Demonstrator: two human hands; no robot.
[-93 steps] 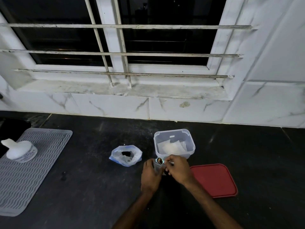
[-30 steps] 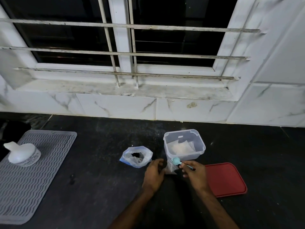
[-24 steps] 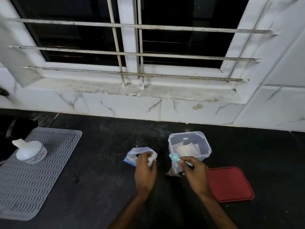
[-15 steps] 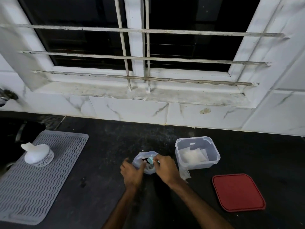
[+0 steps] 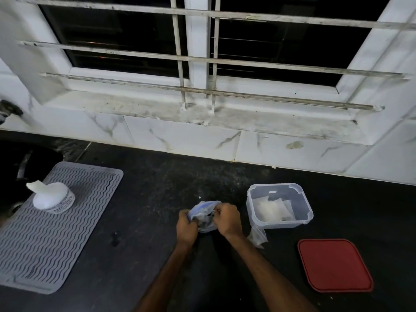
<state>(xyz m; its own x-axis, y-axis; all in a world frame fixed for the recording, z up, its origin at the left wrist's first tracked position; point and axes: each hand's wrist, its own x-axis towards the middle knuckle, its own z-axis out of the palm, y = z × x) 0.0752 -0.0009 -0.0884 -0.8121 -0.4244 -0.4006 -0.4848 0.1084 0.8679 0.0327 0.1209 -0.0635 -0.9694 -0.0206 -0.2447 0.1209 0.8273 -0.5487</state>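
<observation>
A small clear and blue plastic bag [image 5: 203, 216] sits on the black counter near the middle. My left hand [image 5: 186, 228] grips its left side. My right hand [image 5: 227, 219] grips its right edge with curled fingers. The small teal spoon seen before is hidden. To the right stands an open clear plastic container [image 5: 279, 206] with white packets inside. A small clear pouch [image 5: 257, 236] lies at its near left corner. The red lid [image 5: 334, 265] lies flat at the right.
A grey ribbed mat [image 5: 45, 239] lies at the left with a white bottle [image 5: 50, 197] on it. A dark sink area [image 5: 20, 163] is at the far left. White marble tiles and a barred window run along the back.
Both hands left the small pouch by the container and moved left to the blue bag. The spoon in my right hand went into the bag and out of sight. The view shifted left.
</observation>
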